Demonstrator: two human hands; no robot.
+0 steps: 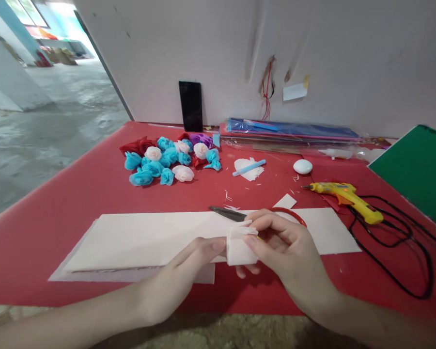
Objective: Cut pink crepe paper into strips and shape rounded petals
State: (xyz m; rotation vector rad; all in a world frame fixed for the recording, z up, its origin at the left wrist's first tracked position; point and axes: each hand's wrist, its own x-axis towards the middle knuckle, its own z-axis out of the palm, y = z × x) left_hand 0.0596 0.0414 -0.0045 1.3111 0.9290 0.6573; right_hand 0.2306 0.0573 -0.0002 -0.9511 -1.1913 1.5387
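Note:
Between my two hands is a small folded piece of white crepe paper (241, 249), held above the front part of the table. My left hand (199, 254) pinches its left side, thumb in front and some fingers hidden behind. My right hand (285, 245) grips the upper right edge between thumb and fingers. Just behind lie scissors (227, 213) with dark blades and red handles, partly covered by my right hand. They rest on a long white paper strip (138, 237), which spreads under both hands across the red table.
Blue, pink, red and purple paper flowers (167, 157) are heaped at back left. A yellow glue gun (349, 196) with a looping black cord lies right, near a white egg-shaped object (303, 167). A phone (191, 106) leans on the wall. A green board (417, 174) stands far right.

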